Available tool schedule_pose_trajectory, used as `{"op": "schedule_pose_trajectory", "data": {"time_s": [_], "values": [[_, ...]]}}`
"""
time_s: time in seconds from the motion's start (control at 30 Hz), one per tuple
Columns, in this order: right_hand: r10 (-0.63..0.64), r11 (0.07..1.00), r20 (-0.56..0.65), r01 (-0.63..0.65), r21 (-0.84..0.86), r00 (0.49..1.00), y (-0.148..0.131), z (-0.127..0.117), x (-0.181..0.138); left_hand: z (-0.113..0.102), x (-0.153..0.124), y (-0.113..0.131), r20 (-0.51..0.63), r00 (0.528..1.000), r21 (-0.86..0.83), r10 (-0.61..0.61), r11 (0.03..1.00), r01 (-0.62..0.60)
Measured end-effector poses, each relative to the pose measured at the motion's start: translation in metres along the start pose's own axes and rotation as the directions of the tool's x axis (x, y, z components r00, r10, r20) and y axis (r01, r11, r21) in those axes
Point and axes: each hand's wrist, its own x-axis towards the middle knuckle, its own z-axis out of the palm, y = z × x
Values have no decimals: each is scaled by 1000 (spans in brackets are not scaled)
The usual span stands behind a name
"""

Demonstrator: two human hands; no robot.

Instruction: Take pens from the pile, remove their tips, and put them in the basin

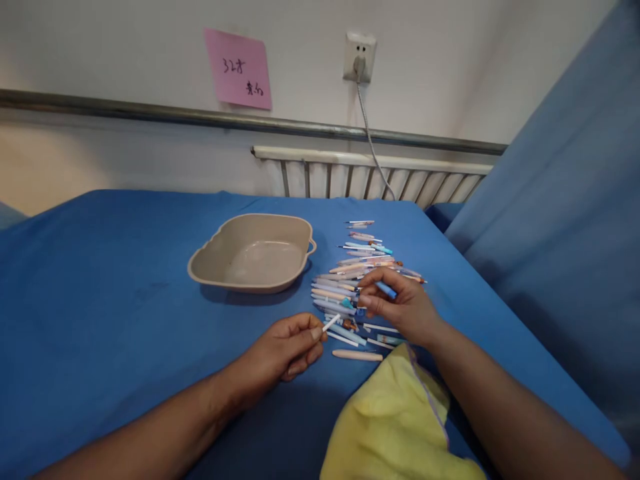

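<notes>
My left hand [290, 347] rests on the blue sheet with its fingers pinched on a thin white pen refill [331, 323] that points up and to the right. Just to its right, my right hand [400, 307] is closed around a light blue pen part [386, 289], at the near end of a pile of pens and pen parts [350, 280]. Several more pieces lie loose under and between my hands, among them a beige pen barrel [357, 356]. Left of the pile stands an empty beige tray [253, 253].
A yellow cloth bag [395, 427] lies near my right forearm. The blue sheet [100, 300] covers the whole surface. A blue-covered slope [565, 220] rises on the right. Behind are a white rail [370, 160], a wall socket with a grey cable [359, 60] and a pink note [239, 69].
</notes>
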Motion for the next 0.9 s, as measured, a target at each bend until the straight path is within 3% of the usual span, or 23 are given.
{"op": "schedule_pose_trajectory", "data": {"time_s": [0.1,0.27,0.5,0.67,0.9], "values": [[23,995,18,-25,102,1000,0,19,-5,0,0,1,4,1000,33,10,999,-10],[35,993,12,-36,111,999,6,37,-9,-1,2,0,4,1000,35,21,999,-21],[121,948,-13,-112,298,993,3,34,-4,-3,0,-1,43,998,10,47,999,-47],[126,934,-73,-93,344,989,5,25,0,-2,-2,0,34,998,8,45,999,-45],[180,907,51,-186,379,982,6,37,-3,0,-1,1,29,999,45,44,998,-45]]}}
